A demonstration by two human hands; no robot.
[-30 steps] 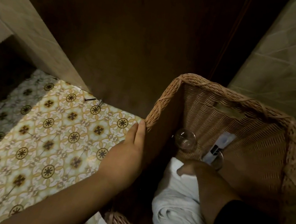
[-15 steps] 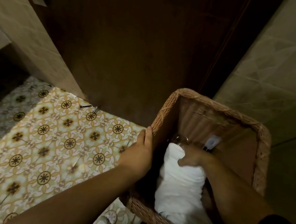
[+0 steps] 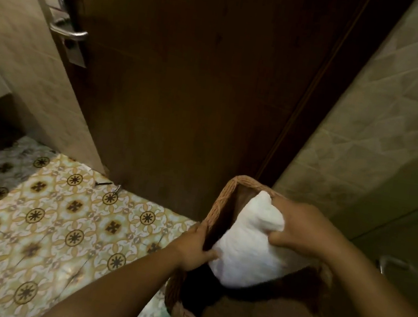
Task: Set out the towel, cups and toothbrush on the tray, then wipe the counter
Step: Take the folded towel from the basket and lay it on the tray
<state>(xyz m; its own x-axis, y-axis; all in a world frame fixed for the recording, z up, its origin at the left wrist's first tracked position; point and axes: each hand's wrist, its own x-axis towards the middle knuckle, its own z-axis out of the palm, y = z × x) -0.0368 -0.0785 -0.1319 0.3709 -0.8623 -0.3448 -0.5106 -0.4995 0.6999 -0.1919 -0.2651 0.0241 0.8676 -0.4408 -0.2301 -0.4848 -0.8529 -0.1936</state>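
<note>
Standing by the dark door [image 3: 186,87], the wicker basket [image 3: 218,206] is steadied at its rim by the left hand [image 3: 195,248]. Bunched in the right hand's [image 3: 300,229] closed fist, the white towel [image 3: 249,245] hangs above the basket; its loose roll could unravel and drop back inside.

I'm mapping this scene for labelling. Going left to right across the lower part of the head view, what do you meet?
Patterned floor → left hand on the basket rim → white towel → right hand gripping the towel → tiled wall.
</note>
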